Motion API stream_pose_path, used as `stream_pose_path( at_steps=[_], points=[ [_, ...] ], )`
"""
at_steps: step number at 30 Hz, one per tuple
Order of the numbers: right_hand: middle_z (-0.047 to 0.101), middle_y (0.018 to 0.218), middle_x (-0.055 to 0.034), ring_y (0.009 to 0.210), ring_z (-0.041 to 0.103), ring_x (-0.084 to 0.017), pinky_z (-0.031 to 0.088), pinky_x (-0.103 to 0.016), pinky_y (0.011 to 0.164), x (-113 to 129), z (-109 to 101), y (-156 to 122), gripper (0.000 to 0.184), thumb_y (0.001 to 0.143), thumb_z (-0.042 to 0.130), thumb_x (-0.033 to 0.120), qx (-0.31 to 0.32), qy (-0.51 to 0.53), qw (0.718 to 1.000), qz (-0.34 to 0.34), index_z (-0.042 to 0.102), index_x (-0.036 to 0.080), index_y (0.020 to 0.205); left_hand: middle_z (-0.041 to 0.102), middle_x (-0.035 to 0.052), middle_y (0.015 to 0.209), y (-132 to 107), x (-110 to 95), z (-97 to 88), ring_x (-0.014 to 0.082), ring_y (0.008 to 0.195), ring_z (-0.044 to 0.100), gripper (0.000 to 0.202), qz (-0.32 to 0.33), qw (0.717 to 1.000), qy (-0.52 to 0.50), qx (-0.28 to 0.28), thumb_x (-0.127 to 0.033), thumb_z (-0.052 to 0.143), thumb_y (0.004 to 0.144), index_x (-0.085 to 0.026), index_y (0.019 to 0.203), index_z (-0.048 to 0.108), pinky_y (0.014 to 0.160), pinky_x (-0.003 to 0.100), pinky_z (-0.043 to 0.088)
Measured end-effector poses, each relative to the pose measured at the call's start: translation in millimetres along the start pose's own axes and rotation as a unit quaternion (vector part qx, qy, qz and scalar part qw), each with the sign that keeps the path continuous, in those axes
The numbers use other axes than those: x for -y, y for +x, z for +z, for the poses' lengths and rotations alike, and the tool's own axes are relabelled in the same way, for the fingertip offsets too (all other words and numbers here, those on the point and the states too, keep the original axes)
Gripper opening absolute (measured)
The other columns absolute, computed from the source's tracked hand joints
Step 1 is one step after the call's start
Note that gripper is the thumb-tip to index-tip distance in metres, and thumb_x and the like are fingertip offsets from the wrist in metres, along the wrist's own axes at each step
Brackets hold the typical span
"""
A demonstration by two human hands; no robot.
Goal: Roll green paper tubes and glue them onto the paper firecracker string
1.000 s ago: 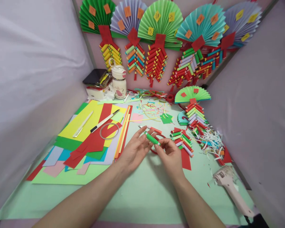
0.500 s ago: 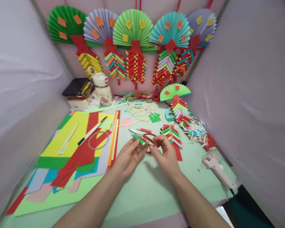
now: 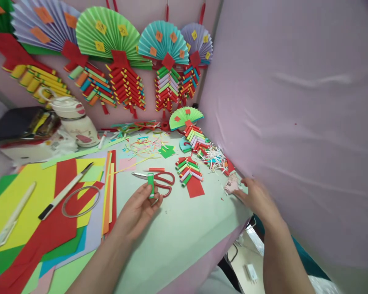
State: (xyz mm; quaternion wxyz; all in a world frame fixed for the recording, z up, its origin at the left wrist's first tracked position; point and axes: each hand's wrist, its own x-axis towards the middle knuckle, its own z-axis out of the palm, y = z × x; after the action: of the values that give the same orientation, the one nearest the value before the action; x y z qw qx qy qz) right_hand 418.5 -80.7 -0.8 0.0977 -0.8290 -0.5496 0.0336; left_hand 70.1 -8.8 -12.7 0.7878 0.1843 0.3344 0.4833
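My left hand (image 3: 141,212) holds a small green paper roll (image 3: 151,185) upright between thumb and fingers, above the table. Just behind the roll lie red-handled scissors (image 3: 164,178), their blades pointing left. At the table's right edge my right hand (image 3: 259,200) closes around a pale pink glue gun (image 3: 232,183); its handle is hidden by the hand. Between the hands lies a red paper strip (image 3: 196,188) bearing slanted rows of coloured paper rolls (image 3: 188,169).
Coloured paper sheets (image 3: 6,228), a craft knife (image 3: 66,191) and a clear tape ring (image 3: 81,201) lie at left. A white jug (image 3: 76,120) stands behind them. White shreds (image 3: 216,159) lie near the glue gun. Paper fans (image 3: 108,34) hang at the back.
My right hand has left the green roll and moved right to the glue gun. My left hand keeps the roll, now turned upright. The view has swung right.
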Motion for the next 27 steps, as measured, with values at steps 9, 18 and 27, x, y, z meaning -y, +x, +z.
stream_pose_path(
  at_steps=[9,18,27],
  points=[
    [0.065,0.104,-0.0127,0.09,0.061,-0.025,0.04,-0.028,0.065,-11.1,15.0,10.0,0.048,0.071,0.063,0.039,0.13,0.024,0.989,0.07,0.057,0.015,0.113,0.057,0.0007,0.08,-2.1,1.1,0.4,0.0092,0.071,0.057,0.018,-0.021,0.999,0.018,0.022,-0.022,0.077,0.071,-0.016,0.081,0.063,0.073,0.026,0.055],
    [0.066,0.099,-0.0059,0.086,0.06,-0.023,0.044,-0.03,0.069,3.5,-45.5,-21.9,0.042,0.083,0.049,0.052,0.123,0.145,0.982,-0.018,0.059,0.023,0.111,0.06,0.0035,0.087,-6.2,1.2,0.8,0.0121,0.08,0.06,0.014,-0.048,0.997,0.044,0.047,-0.021,0.072,0.075,-0.015,0.086,0.066,0.075,0.026,0.055],
    [0.059,0.079,-0.0055,0.064,0.051,-0.016,0.041,-0.028,0.06,73.2,2.9,-46.4,0.035,0.088,0.047,0.051,0.164,0.593,0.783,-0.085,0.059,0.018,0.09,0.062,0.0042,0.084,-8.8,2.0,2.9,0.0096,0.071,0.06,0.015,-0.062,0.996,0.034,0.051,-0.021,0.071,0.077,-0.014,0.089,0.064,0.071,0.023,0.054]
  ],
)
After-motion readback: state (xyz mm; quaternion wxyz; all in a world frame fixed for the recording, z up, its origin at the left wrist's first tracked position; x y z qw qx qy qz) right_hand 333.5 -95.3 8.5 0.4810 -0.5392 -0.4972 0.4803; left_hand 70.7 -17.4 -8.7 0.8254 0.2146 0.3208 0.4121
